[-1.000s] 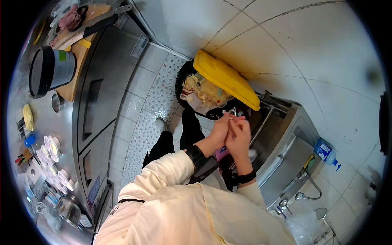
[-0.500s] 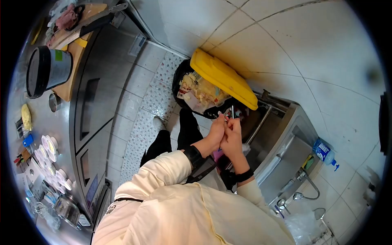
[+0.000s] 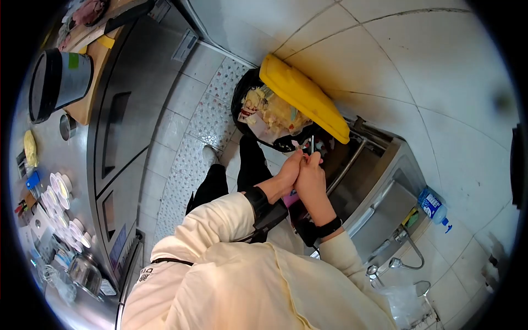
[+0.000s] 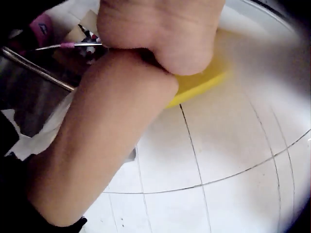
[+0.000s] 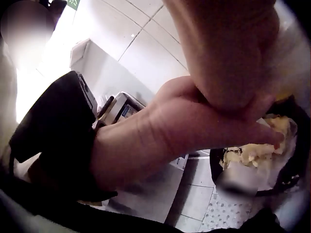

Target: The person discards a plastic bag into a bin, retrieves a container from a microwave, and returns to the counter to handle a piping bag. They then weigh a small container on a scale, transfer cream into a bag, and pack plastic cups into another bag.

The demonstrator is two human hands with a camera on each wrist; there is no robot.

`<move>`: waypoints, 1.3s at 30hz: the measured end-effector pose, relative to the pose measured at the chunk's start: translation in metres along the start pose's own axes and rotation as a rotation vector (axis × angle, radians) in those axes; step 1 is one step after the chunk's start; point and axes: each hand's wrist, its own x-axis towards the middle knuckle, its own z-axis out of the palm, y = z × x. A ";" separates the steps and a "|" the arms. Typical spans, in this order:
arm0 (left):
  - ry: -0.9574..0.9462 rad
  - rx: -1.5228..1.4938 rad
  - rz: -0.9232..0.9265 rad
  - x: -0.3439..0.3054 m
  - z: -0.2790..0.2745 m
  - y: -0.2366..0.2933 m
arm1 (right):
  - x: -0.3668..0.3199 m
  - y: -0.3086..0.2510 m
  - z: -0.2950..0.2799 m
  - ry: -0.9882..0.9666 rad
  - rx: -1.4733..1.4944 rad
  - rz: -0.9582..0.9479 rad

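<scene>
Mid-frame, left hand (image 3: 287, 171) and right hand (image 3: 311, 177) pinch 1 thin metal rod (image 3: 312, 144) with curled fingers; a slipped grip could drop it into the open bin (image 3: 236, 111) just above.

We note a black bin (image 3: 239, 107) on the floor against the wall, its yellow lid (image 3: 302, 96) tipped back, heaped with pale scraps (image 3: 269, 113). Studded floor tiles (image 3: 187, 165) run beside it. To the left is a steel counter (image 3: 47, 151) with cabinet doors (image 3: 126, 121) beneath. On it we see a black tub (image 3: 58, 85) standing on a wooden board (image 3: 91, 110), a yellow item (image 3: 28, 147) and a row of small white cups (image 3: 58, 187). To the right is a steel sink (image 3: 379, 214) with a tap (image 3: 410, 256). A blue bottle (image 3: 432, 206) stands at the sink's edge by the wall. A clear plastic bag (image 3: 407, 302) lies near the tap.
</scene>
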 end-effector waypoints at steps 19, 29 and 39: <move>0.058 0.581 0.133 -0.023 -0.161 0.039 | 0.054 0.142 0.186 -0.257 0.372 0.205; 0.721 0.289 0.311 -0.140 -0.293 0.061 | 0.084 0.123 0.193 -0.174 -0.092 0.081; 0.690 0.269 0.387 -0.185 -0.314 0.041 | 0.050 0.160 0.224 -0.356 -0.153 0.205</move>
